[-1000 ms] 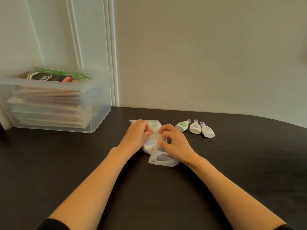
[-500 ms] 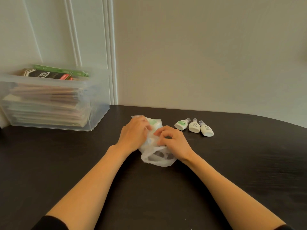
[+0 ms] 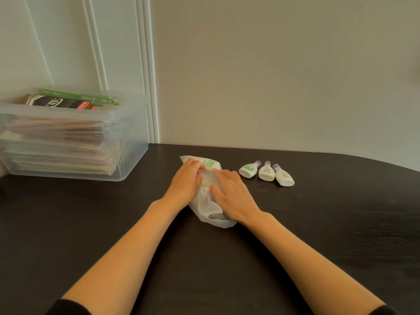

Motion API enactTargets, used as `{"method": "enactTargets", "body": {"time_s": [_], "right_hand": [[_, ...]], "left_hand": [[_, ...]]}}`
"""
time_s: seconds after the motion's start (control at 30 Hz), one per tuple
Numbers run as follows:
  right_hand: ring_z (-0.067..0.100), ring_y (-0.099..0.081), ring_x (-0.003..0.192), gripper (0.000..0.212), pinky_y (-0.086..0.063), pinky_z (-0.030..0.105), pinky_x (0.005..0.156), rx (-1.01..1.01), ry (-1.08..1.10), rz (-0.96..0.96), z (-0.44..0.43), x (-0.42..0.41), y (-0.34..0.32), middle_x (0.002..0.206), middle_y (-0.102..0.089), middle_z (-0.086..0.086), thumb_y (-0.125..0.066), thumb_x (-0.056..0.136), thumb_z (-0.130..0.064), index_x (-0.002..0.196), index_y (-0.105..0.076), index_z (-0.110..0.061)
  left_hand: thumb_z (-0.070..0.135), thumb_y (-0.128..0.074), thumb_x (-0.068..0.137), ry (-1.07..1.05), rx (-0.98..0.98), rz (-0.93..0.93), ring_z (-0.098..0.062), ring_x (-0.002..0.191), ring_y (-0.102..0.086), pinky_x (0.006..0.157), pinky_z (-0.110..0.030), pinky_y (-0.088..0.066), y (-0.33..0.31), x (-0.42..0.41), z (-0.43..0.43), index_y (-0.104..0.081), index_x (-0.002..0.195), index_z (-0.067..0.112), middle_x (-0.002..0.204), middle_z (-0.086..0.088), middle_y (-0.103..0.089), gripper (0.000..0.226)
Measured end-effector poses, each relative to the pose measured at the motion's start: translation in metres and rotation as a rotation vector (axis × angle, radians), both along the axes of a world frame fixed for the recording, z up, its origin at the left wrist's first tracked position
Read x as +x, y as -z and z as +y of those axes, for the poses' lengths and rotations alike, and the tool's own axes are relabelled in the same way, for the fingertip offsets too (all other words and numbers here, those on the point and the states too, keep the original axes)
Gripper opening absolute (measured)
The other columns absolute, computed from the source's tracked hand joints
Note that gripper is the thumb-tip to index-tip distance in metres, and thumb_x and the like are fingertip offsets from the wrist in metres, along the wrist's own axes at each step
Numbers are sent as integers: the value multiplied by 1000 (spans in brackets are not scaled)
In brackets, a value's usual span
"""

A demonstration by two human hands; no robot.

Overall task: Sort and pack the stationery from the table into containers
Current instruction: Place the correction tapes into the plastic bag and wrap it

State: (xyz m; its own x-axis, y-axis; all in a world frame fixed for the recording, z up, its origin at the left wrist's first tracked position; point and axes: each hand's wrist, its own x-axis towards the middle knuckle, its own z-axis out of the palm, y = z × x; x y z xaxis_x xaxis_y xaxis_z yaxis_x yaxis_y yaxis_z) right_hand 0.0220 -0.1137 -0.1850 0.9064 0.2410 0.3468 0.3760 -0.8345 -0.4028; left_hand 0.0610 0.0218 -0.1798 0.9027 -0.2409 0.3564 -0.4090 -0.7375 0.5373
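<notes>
— Fingers (image 3: 196,166) of the left hand (image 3: 185,181) curl into the far end of the white bag (image 3: 209,212); the right hand (image 3: 231,194) lies flat on it, straight-fingered.
— Where's the bag?
— Middle of the worktop (image 3: 318,223), toward the far edge. Three small bottles (image 3: 266,172) lie just right of it; a clear bin (image 3: 127,142) stands at the far-left corner.

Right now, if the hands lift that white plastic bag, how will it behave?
Probably floppy: the plastic bag is thin, crumpled and sags flat at its near end. Likely lumpy and shifting, since green-labelled items show through it under the left hand and right hand. Smooth film may slide on the table.
</notes>
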Motion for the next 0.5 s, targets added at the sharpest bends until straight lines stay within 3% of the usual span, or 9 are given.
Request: {"method": "enactTargets", "body": {"time_s": [0.07,0.17,0.27,0.33,0.43,0.5], "right_hand": [[19,-38,114,30,-28,20,88,36,26,-18,1,0,0,134,-39,8,-36,94,-19,107,-59,-4],[15,-41,116,53,-25,14,84,165,64,-76,2,3,-5,128,-49,4,-28,82,-28,117,-61,-5],[15,-43,123,42,-29,17,90,235,21,13,4,5,-7,134,-50,2,-32,90,-16,125,-55,-8],[20,-42,126,40,-30,26,100,233,17,42,4,6,-8,143,-41,4,-34,93,-6,130,-48,-7],[25,-44,121,38,-35,36,97,164,8,83,2,7,-9,145,-38,8,-32,94,-8,129,-48,-5],[21,-46,117,35,-37,31,92,139,29,41,0,10,-7,143,-38,6,-34,95,-13,120,-55,-4]], "left_hand": [[2,-41,94,41,36,-6,-20,112,-47,92,-26,-39,1,0,0,-56,121,6,125,-5,-48,31],[4,-44,94,72,41,21,-19,111,-45,91,-21,-35,3,2,-2,-57,123,9,125,-4,-47,31],[4,-45,94,68,17,29,-19,110,-46,89,-21,-35,4,2,-2,-56,123,9,123,-4,-48,32],[4,-42,95,34,-65,31,-15,104,-48,85,-19,-35,5,1,1,-54,120,7,123,-6,-48,28],[5,-38,95,-21,-101,-19,-14,99,-45,82,-17,-34,6,0,2,-51,116,5,122,-8,-44,24],[4,-37,96,18,-43,-28,-18,110,-42,87,-15,-30,6,-1,0,-52,122,5,126,-8,-43,30]]}}
